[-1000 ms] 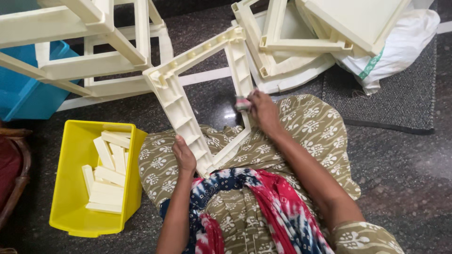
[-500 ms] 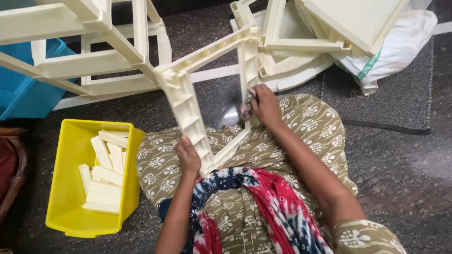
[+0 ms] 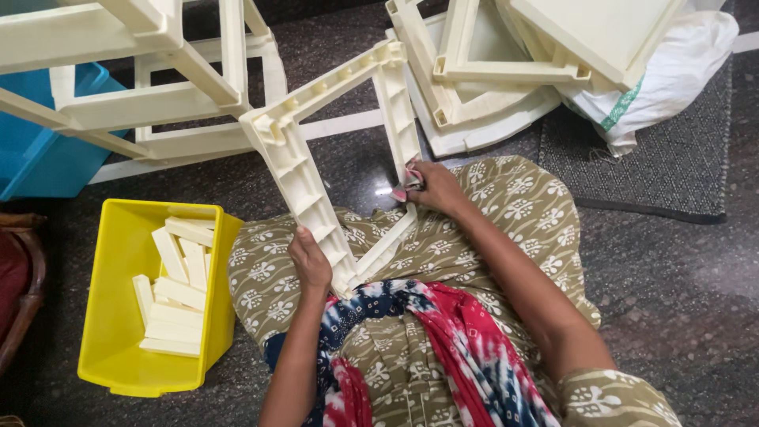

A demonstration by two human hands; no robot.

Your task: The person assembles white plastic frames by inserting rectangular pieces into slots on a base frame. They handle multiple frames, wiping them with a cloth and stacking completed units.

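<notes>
The cream plastic frame (image 3: pixel 332 158), resting on the lap, has been tilted upright. It is gripped by the left hand (image 3: pixel 310 261); a pink cloth (image 3: pixel 409 182) is pinched against its right bar by the right hand (image 3: pixel 439 188), now lower.

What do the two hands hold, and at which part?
Left hand grips the cream plastic frame low on its ribbed left bar; right hand presses a small pinkish object against its right bar.
</notes>
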